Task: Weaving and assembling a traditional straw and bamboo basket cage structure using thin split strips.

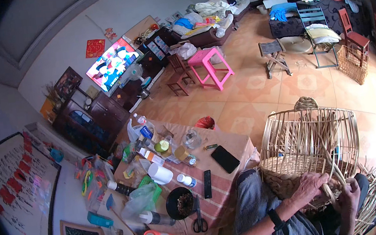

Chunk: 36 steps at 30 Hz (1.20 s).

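A half-woven basket (276,163) rests against my lap, its open side a cage of thin upright stakes. My left hand (311,187), with a black band on its wrist, is closed on a flat straw strand (330,194) by the basket's near rim. Close beside it, my right hand (349,195) pinches the same bundle of pale strands, which crosses up over the stakes. Some fingertips are hidden behind the straw. Loose straw (374,189) lies in a heap to the right of my right hand.
At left, a cloth-covered table (237,146) carries a phone (225,159), remote (207,184), scissors (200,223), black bowl (174,203) and several bottles. A pink stool (207,59), folding stool (272,50), folding chair (314,22) and woven basket (353,64) stand beyond on the tiled floor.
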Each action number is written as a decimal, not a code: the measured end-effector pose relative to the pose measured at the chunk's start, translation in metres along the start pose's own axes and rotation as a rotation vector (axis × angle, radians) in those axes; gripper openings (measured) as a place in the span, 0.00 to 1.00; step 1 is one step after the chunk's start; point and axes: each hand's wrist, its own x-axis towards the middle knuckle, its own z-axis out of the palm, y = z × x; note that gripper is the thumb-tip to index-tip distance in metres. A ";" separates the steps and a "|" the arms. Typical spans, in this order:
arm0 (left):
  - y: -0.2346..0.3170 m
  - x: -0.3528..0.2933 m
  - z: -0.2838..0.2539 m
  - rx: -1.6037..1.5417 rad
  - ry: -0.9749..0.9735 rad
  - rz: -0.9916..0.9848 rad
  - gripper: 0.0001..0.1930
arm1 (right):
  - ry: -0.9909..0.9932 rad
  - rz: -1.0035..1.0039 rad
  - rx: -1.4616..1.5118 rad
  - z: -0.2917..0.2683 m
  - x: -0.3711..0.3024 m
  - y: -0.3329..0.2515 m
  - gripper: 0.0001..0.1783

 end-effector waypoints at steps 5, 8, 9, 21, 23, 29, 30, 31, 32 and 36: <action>0.004 0.000 -0.010 0.076 -0.153 -0.019 0.25 | -0.041 0.093 0.219 -0.014 -0.013 0.009 0.14; 0.018 0.003 -0.018 0.199 -0.060 0.019 0.24 | -0.074 0.138 0.251 0.000 -0.005 -0.019 0.14; 0.025 0.001 -0.020 0.298 0.068 0.060 0.24 | -0.075 0.142 -0.055 0.009 -0.001 -0.031 0.16; 0.018 0.005 0.013 0.212 0.073 0.098 0.13 | 0.134 0.044 -0.178 0.013 0.007 -0.042 0.12; 0.018 0.005 0.016 0.214 0.052 0.081 0.11 | 0.090 0.089 0.011 0.009 -0.005 -0.029 0.15; 0.029 0.017 -0.008 0.112 0.019 -0.002 0.05 | -0.354 0.276 -0.290 0.003 -0.007 -0.019 0.20; 0.031 0.021 -0.012 0.019 -0.105 -0.061 0.05 | -0.303 0.304 -0.329 -0.007 -0.002 -0.020 0.20; 0.033 0.021 -0.018 0.051 -0.030 -0.037 0.06 | -0.235 0.205 -0.228 -0.023 -0.002 -0.022 0.20; 0.034 0.024 -0.022 0.020 -0.018 0.016 0.08 | -0.115 0.100 -0.089 -0.039 -0.005 -0.021 0.21; 0.038 0.028 -0.029 0.024 -0.077 -0.076 0.10 | 0.397 -0.152 -0.146 -0.082 -0.009 -0.007 0.24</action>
